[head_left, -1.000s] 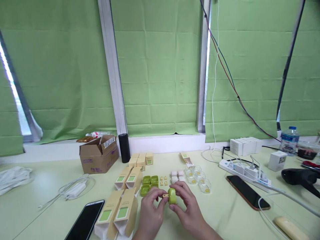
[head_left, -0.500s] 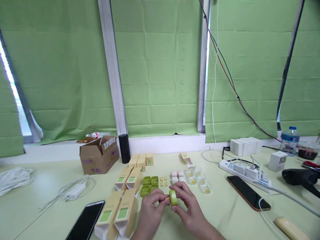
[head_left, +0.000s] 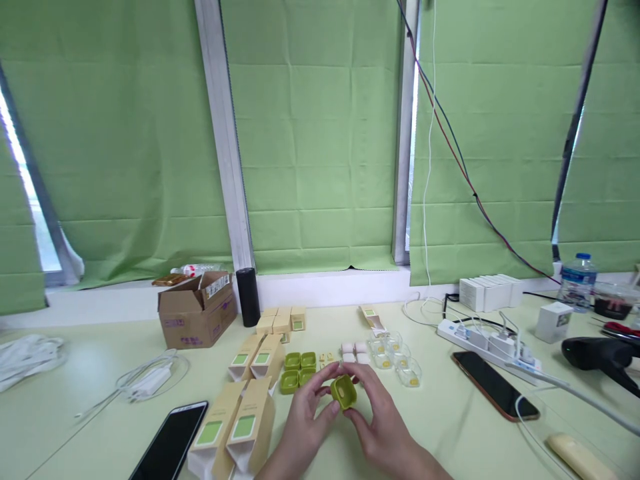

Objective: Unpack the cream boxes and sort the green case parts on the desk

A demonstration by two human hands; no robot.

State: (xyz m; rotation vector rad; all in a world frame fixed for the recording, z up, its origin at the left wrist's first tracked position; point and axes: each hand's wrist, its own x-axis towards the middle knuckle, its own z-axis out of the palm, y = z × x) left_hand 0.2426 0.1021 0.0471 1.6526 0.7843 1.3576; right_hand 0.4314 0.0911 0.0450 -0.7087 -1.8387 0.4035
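Note:
Between my two hands is a small square green cup (head_left: 344,392), tilted so its hollow inside faces me. My left hand (head_left: 311,415) pinches it from the left, and my right hand (head_left: 374,419) grips its right side with thumb and fingers. Just beyond my left hand sit several matching green cups (head_left: 293,381) in a block. Small yellow pieces (head_left: 327,357) lie beside them, partly hidden by my fingers. Several white blocks (head_left: 354,352) and clear plastic cups with yellow centres (head_left: 395,353) stand behind my right hand.
Tan paper boxes (head_left: 253,420) stand to the left, with smaller boxes (head_left: 283,320) behind. A phone (head_left: 170,440) lies at front left, another phone (head_left: 493,385) at right beside a power strip (head_left: 487,347). A cardboard carton (head_left: 197,320) and black cylinder (head_left: 249,297) stand at the back.
The green cup has turned from edge-on to show its hollow inside. My left fingers have moved from a small piece at its side onto the cup itself.

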